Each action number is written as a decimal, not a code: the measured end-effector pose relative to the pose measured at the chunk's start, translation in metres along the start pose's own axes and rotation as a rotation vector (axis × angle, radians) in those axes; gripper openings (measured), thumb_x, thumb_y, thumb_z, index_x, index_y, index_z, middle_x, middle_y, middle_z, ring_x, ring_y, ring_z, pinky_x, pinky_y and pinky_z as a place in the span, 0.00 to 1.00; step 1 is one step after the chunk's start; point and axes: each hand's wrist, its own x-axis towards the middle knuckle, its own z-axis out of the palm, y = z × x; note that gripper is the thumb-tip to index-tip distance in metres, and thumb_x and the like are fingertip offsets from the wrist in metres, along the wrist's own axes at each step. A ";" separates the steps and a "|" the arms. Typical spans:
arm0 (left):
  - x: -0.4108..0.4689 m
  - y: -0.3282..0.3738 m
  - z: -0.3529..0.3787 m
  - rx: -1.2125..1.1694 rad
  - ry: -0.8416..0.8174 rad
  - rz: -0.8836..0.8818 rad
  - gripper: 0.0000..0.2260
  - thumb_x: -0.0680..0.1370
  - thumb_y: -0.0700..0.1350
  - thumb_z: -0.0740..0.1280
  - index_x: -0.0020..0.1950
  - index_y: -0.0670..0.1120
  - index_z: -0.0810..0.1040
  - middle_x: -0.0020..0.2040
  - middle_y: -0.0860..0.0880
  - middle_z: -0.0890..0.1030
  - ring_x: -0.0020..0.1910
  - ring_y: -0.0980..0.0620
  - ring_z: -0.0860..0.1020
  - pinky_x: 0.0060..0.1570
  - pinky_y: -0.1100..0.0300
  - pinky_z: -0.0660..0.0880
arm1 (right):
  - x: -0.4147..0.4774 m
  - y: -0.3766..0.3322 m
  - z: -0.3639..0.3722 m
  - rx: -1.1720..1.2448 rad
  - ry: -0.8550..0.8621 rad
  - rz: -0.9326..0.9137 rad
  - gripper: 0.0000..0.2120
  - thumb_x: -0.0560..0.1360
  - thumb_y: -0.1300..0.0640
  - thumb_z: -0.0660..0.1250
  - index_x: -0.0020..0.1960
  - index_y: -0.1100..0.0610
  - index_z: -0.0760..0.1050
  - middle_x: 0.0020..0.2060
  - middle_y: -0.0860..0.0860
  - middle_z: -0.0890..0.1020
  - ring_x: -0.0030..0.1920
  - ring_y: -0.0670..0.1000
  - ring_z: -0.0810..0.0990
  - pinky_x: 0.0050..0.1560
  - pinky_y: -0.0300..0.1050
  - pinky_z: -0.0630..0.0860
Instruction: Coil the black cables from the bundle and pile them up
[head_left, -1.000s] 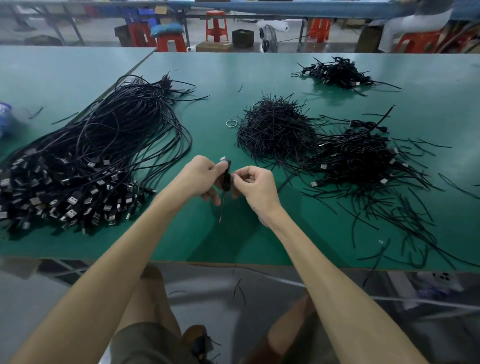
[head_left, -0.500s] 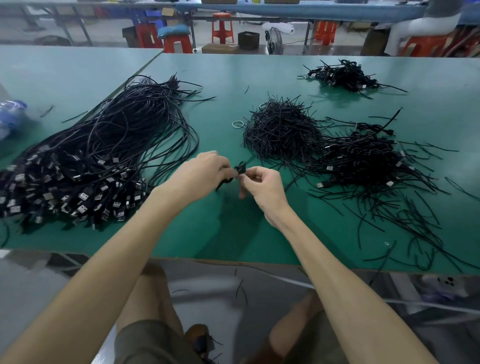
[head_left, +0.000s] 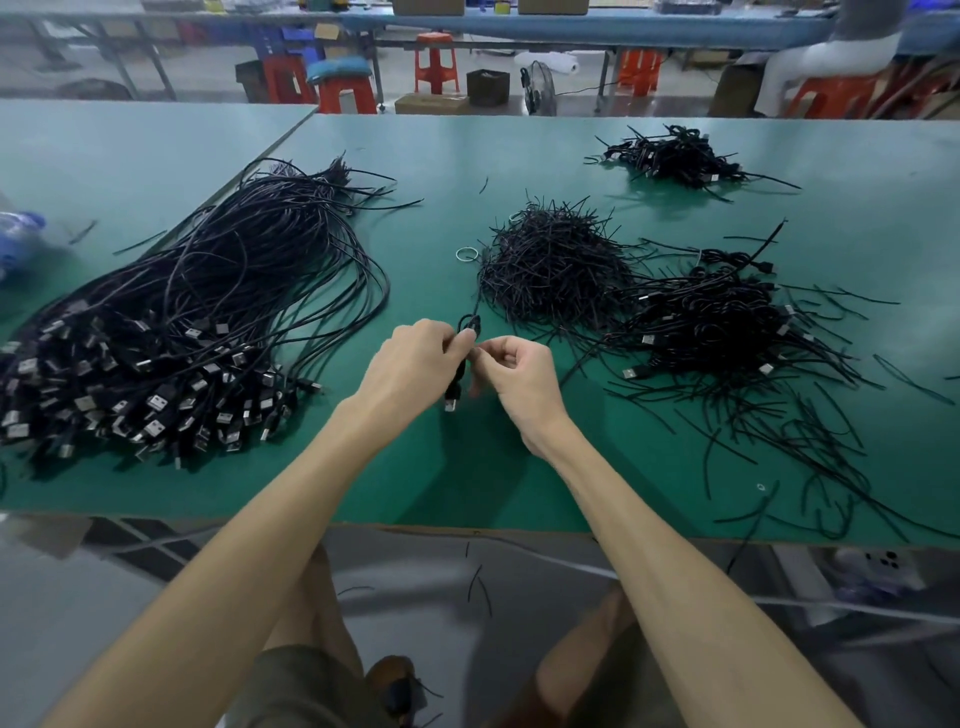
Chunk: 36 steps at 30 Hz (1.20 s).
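Both sets of fingers are curled, pinching one small coiled black cable (head_left: 470, 330) between them. The left hand (head_left: 410, 369) and right hand (head_left: 519, 384) meet just right of the big loose bundle of long black cables (head_left: 182, 322). Bare green tabletop (head_left: 457, 467) lies open right of the bundle, down to the near edge. The coil stands upright, loop above the fingers, silver plug hanging below. A second ago that plug showed on top.

No legible text, label, brand, number or sign anywhere. Flat brown cardboard box (head_left: 431, 103) at upper centre of the frame and silver USB plugs (head_left: 156, 402) at left too blurred and small to read.
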 end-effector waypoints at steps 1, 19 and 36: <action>-0.001 -0.001 0.000 -0.020 0.010 0.011 0.21 0.84 0.57 0.60 0.40 0.43 0.77 0.34 0.46 0.80 0.35 0.43 0.80 0.34 0.54 0.74 | -0.001 -0.001 0.000 0.012 -0.002 -0.001 0.08 0.79 0.56 0.71 0.47 0.61 0.82 0.35 0.54 0.85 0.36 0.52 0.84 0.49 0.56 0.80; -0.023 0.004 0.013 -0.692 -0.162 0.166 0.07 0.82 0.41 0.68 0.58 0.45 0.83 0.46 0.47 0.84 0.39 0.56 0.83 0.35 0.64 0.76 | -0.017 -0.055 -0.091 0.118 0.230 -0.007 0.08 0.79 0.59 0.71 0.54 0.63 0.77 0.45 0.55 0.85 0.37 0.49 0.85 0.34 0.40 0.80; -0.033 -0.012 0.044 -0.526 -0.068 0.117 0.11 0.83 0.37 0.63 0.50 0.48 0.83 0.44 0.51 0.84 0.37 0.55 0.82 0.41 0.62 0.77 | 0.049 -0.049 -0.200 -0.092 0.722 0.292 0.16 0.77 0.51 0.74 0.49 0.65 0.78 0.36 0.54 0.83 0.21 0.46 0.78 0.20 0.37 0.69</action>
